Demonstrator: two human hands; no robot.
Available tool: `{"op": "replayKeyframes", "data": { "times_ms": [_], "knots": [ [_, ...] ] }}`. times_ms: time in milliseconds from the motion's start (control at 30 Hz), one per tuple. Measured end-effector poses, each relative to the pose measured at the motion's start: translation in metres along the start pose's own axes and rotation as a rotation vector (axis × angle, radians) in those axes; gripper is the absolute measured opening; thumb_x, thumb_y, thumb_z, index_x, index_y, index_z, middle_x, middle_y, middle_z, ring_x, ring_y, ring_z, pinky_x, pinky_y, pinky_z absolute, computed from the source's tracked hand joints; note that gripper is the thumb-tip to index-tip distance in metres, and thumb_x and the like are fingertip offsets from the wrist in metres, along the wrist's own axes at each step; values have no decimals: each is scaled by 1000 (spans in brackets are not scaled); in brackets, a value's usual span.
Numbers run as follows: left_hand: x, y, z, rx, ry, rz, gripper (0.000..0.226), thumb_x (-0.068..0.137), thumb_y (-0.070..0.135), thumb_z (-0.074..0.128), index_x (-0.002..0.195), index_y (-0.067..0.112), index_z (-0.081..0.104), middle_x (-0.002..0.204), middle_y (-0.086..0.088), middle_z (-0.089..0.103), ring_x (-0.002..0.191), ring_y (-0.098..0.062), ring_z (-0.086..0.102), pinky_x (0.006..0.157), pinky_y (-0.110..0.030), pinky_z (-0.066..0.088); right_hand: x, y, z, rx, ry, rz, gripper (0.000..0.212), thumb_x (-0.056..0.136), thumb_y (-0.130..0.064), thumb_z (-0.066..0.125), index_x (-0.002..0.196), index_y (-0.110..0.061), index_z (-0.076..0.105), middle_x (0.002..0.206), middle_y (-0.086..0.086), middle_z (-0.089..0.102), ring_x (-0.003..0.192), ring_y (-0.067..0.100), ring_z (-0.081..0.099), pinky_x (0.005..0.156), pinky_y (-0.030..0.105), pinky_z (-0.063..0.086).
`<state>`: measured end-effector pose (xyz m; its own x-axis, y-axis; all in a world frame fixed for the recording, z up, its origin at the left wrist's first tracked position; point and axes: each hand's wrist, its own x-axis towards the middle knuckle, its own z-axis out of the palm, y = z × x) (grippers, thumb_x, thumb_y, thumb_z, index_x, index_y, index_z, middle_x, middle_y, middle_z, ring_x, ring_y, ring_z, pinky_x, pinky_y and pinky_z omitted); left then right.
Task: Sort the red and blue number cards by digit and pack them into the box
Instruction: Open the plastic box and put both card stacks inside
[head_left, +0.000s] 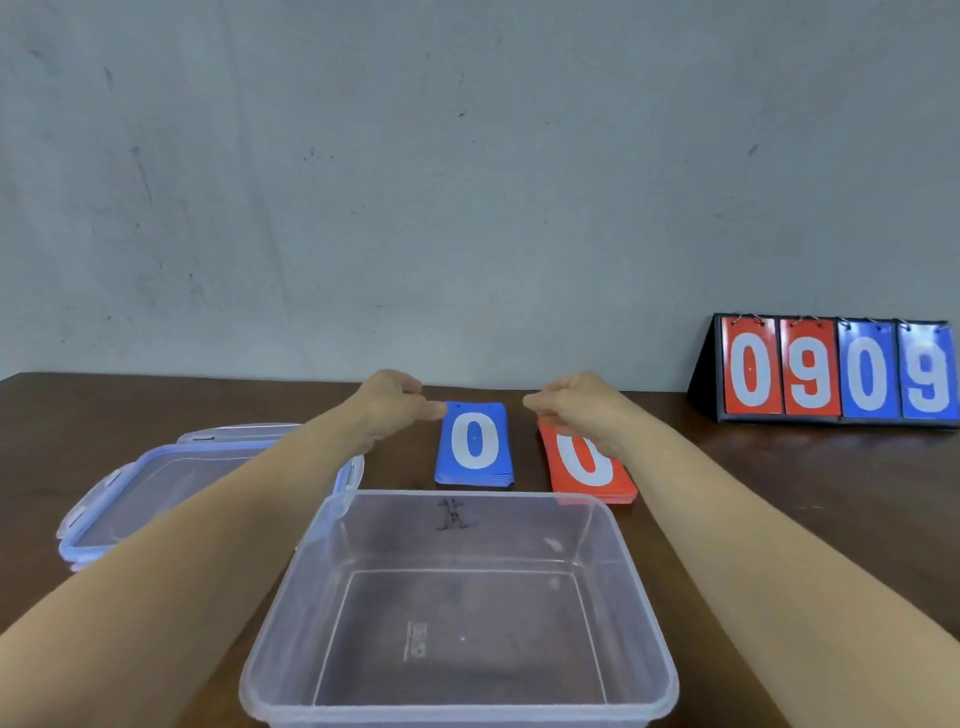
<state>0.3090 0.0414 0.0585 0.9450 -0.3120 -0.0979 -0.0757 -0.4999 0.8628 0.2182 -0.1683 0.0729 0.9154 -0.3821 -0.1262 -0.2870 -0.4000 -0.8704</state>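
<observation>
Since the thin cards look light, stiff and slick, each stack wants squeezing by its long edges: the left hand (395, 408) curls at the blue zero-topped card stack (475, 447)'s far corner and the right hand (571, 410) curls over the red zero-topped card stack (576, 478), both grips unclear, on the brown surface (779, 493) behind the empty clear plastic box (467, 493).

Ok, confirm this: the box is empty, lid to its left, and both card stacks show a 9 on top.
Wrong digit: in the head view the blue stack and the red stack both show 0 on top. The box is empty, its lid to its left.
</observation>
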Motion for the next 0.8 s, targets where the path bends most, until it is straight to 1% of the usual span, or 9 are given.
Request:
{"op": "replayKeyframes", "data": {
  "times_ms": [100, 133, 167, 200, 233, 267, 400, 567, 800],
  "knots": [
    [18, -10, 6, 32, -40, -66, 63, 81, 21, 80, 132, -1, 52, 130, -18, 57, 121, -30, 55, 107, -38, 42, 21, 1, 12, 53, -103, 93, 39, 90, -22, 66, 122, -3, 56, 119, 13, 60, 109, 22, 60, 95, 31, 49],
    [24, -13, 8, 38, -56, -79, 54, 79, 20, 81, 122, -3, 58, 119, -23, 61, 114, -35, 58, 103, -38, 44, 28, 2, 15, 72, -128, 128, 43, 90, -22, 66, 127, -3, 53, 123, 13, 58, 111, 22, 58, 95, 31, 48],
    [28, -14, 10, 36, -76, -98, 36, 77, 18, 81, 102, -1, 64, 125, -36, 48, 129, -35, 36, 93, -37, 46, 33, 3, 19, 85, -148, 162, 47, 90, -22, 66, 131, -3, 50, 126, 14, 56, 113, 23, 57, 96, 32, 48],
    [32, -16, 13, 51, -93, -110, 23, 76, 17, 80, 79, 9, 59, 86, 1, 40, 86, -18, 33, 78, -32, 42, 39, 4, 22, 88, -163, 189, 50, 90, -22, 67, 133, -4, 48, 127, 15, 55, 114, 24, 56, 97, 33, 48],
    [37, -18, 17, 55, -120, -114, 34, 77, 15, 80, 67, 16, 47, 66, -13, 47, 77, -21, 33, 69, -31, 36, 43, 5, 25, 84, -173, 211, 53, 90, -21, 67, 135, -4, 45, 129, 16, 54, 115, 25, 56, 97, 34, 48],
    [41, -19, 20, 75, -132, -117, 41, 78, 14, 79, 64, 18, 41, 66, -8, 47, 69, -25, 42, 67, -30, 35, 47, 7, 27, 76, -180, 229, 55, 90, -20, 67, 137, -4, 43, 131, 16, 53, 116, 25, 56, 98, 35, 48],
    [50, -21, 27, 130, -156, -102, 29, 78, 14, 81, 80, 12, 52, 88, -11, 64, 83, -22, 60, 82, -37, 52, 58, 13, 34, 44, -202, 243, 53, 90, -14, 66, 136, 0, 44, 125, 13, 57, 114, 24, 57, 95, 33, 50],
    [64, -25, 30, 188, -147, -107, 37, 69, 10, 86, 63, 9, 49, 74, -9, 56, 73, -22, 52, 69, -31, 44, 72, 10, 42, -13, -158, 236, 49, 87, -6, 68, 131, 1, 49, 117, 15, 61, 105, 22, 63, 90, 32, 54],
    [71, -20, 33, 151, -184, -181, 30, 75, 1, 80, 67, 5, 52, 70, -10, 58, 60, -18, 47, 53, -23, 39, 82, 7, 50, 48, -164, 328, 24, 86, 4, 65, 108, -1, 57, 121, 21, 63, 110, 29, 64, 81, 33, 58]
  ]
}}
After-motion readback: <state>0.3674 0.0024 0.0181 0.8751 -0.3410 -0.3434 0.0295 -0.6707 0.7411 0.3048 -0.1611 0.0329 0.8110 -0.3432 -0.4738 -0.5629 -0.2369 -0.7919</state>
